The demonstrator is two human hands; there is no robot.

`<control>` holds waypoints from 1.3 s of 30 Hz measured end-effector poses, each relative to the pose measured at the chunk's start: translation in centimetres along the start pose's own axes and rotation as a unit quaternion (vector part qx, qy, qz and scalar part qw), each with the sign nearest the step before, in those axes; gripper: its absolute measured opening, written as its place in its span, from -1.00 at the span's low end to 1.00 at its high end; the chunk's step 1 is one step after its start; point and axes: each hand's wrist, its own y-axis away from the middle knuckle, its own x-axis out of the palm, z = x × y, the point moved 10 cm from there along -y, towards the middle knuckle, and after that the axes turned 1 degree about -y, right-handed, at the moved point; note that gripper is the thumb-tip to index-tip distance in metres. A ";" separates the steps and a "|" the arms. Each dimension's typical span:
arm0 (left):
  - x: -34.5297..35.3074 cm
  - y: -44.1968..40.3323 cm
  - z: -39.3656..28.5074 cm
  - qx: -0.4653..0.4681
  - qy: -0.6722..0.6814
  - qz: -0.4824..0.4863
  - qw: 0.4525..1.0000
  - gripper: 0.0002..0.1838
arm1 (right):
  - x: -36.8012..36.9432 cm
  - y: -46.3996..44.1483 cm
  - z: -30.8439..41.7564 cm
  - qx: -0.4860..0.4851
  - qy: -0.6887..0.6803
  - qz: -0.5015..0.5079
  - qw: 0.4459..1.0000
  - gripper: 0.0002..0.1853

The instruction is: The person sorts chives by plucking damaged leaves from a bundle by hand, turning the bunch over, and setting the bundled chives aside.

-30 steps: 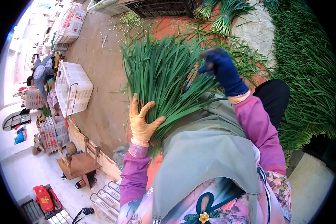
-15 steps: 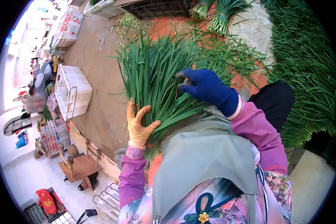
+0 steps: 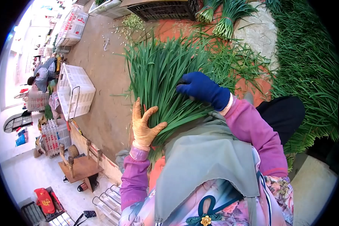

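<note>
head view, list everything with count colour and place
leaf bunch: 1, green, centre
tied bunches: at least 2, green, top centre-right
loose leaves: many, green, centre-right
leaf heap: 1, green, right edge
pale slab: 1, off-white, upper right
dark crate: 1, blackish, top centre
white crates: several, white, left side
wooden stool: 1, brown, lower left
red item: 1, red, bottom left
another person: 1, grey clothing, left
apron: 1, grey-green, lower centre
left hand: 1, tan glove, bunch's left side
right hand: 1, blue glove, bunch's right side
</note>
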 end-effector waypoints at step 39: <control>2.2 -1.6 -3.4 0.012 -0.174 0.043 0.984 -0.31 | 10.3 1.3 4.6 -0.254 0.490 0.028 0.833 -0.86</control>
